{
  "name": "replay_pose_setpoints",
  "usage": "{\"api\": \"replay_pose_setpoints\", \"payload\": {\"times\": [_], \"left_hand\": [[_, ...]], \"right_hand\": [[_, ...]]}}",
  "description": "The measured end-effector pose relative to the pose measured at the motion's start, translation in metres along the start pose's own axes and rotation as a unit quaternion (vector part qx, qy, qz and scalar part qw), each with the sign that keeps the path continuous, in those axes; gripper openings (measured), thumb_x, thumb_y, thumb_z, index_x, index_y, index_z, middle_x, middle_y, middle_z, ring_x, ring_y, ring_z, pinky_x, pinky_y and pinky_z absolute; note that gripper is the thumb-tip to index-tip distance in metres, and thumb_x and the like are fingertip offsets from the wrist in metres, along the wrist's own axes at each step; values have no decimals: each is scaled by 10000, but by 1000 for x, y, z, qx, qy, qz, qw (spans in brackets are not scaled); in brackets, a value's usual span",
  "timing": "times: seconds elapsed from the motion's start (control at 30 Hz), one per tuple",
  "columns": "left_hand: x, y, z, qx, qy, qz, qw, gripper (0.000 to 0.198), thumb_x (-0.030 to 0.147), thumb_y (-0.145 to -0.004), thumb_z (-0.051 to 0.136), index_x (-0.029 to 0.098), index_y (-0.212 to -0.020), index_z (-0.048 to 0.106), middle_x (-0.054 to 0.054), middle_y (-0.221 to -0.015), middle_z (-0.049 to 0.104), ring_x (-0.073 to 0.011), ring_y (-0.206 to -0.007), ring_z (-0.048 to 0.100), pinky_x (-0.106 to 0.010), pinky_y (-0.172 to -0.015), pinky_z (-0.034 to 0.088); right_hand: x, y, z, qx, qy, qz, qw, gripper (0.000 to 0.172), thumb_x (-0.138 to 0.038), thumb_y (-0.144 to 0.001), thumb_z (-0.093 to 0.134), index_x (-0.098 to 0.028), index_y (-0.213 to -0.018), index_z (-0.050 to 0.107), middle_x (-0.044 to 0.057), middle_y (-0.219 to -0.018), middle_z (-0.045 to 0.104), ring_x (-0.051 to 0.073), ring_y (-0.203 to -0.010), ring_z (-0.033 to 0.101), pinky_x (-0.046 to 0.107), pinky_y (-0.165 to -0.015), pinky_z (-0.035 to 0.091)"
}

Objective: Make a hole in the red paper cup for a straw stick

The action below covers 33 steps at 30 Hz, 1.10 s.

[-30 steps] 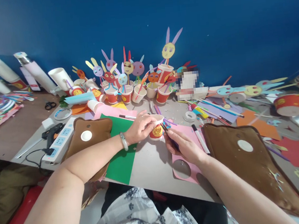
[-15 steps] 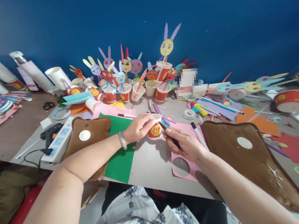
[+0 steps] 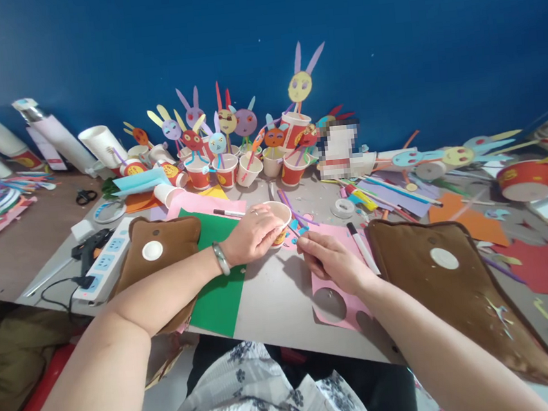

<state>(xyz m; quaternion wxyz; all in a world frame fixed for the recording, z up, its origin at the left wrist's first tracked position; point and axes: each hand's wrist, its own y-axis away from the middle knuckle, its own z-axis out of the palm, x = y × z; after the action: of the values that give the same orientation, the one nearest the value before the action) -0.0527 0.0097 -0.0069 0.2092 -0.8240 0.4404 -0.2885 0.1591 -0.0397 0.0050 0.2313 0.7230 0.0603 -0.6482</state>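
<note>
My left hand (image 3: 253, 234) is wrapped over the near side of a paper cup (image 3: 280, 212), fingers closed on it, hiding most of its red-and-yellow print. The cup's open mouth tilts towards me. Just right of it, my right hand (image 3: 330, 258) pinches a slim, dark, pointed tool (image 3: 294, 231). Its tip is close to the cup's side; whether it touches I cannot tell. The rest of the tool is hidden in my fingers. Pink paper (image 3: 330, 313) with round holes cut out lies beneath my right hand, and green paper (image 3: 220, 301) is under my left wrist.
Several rabbit-faced paper figures stand in cups (image 3: 198, 174) along the blue wall. Brown cushions (image 3: 420, 262) lie either side of my arms. At left are a power strip (image 3: 109, 260), a glue gun (image 3: 89, 249) and black scissors (image 3: 86, 197). A marker (image 3: 363, 248) lies right.
The cup has tipped so more of its opening faces me, and my left hand has turned further over its side. Less of the dark tool shows in my right hand.
</note>
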Motion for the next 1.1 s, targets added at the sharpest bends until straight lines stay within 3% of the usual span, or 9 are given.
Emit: {"api": "replay_pose_setpoints", "payload": {"times": [0.17,0.4,0.5,0.63,0.77,0.87,0.93,1.03,1.1], "left_hand": [[0,0,0,0,-17,24,1000,262,262,-989,362,188,-883,590,-66,-851,664,-199,-842,592,-445,-1012,422],[-2,1,1,-17,-40,30,999,292,276,-991,332,186,-922,601,-69,-839,646,-214,-854,569,-479,-1008,413],[-2,1,1,-22,-52,36,998,287,271,-993,330,186,-905,590,-62,-817,636,-210,-841,566,-467,-999,422],[-2,1,1,-17,-62,50,997,269,252,-989,336,182,-902,581,-66,-828,637,-208,-841,561,-450,-994,430],[-1,2,2,-9,-63,60,996,232,239,-983,362,179,-937,581,-61,-833,635,-204,-834,556,-441,-1000,430],[-1,2,1,-1,-67,73,995,207,217,-975,380,170,-964,581,-62,-841,634,-202,-840,555,-429,-1005,427],[-1,2,1,-5,-72,77,994,203,200,-967,381,165,-954,581,-63,-835,628,-200,-832,556,-422,-1003,426],[-2,2,2,-21,-82,68,994,212,211,-964,376,176,-917,580,-62,-824,615,-205,-832,559,-426,-995,427],[-2,2,3,-19,-84,70,994,211,218,-966,380,175,-912,580,-65,-823,611,-207,-838,558,-429,-997,425]], "right_hand": [[0,2,5,99,152,-72,981,409,-577,-881,564,-218,-708,471,-55,-498,433,99,-476,375,243,-469,281],[1,-2,-2,-39,-52,31,997,400,-608,-887,500,-219,-796,510,-97,-407,313,81,-359,187,235,-388,142],[1,-2,-1,31,66,-26,997,398,-597,-863,548,-225,-732,492,-69,-448,362,94,-405,267,241,-423,186],[1,0,2,135,237,-126,954,339,-536,-858,578,-241,-706,510,-25,-529,424,136,-498,367,272,-503,246],[0,0,0,38,94,-29,994,375,-584,-877,528,-233,-748,501,-61,-466,359,100,-415,261,256,-442,192],[0,-2,-3,-17,27,13,999,409,-617,-880,507,-221,-778,512,-83,-441,329,81,-396,192,244,-420,152],[1,-2,-2,34,101,-37,994,397,-589,-881,528,-220,-736,500,-63,-479,355,92,-433,257,248,-446,189],[5,-2,-1,127,247,-125,952,331,-520,-882,558,-225,-736,520,-26,-548,421,124,-511,346,268,-506,232],[7,-2,-1,130,256,-131,949,311,-511,-886,557,-228,-759,530,-24,-559,434,126,-512,351,271,-509,231]]}}
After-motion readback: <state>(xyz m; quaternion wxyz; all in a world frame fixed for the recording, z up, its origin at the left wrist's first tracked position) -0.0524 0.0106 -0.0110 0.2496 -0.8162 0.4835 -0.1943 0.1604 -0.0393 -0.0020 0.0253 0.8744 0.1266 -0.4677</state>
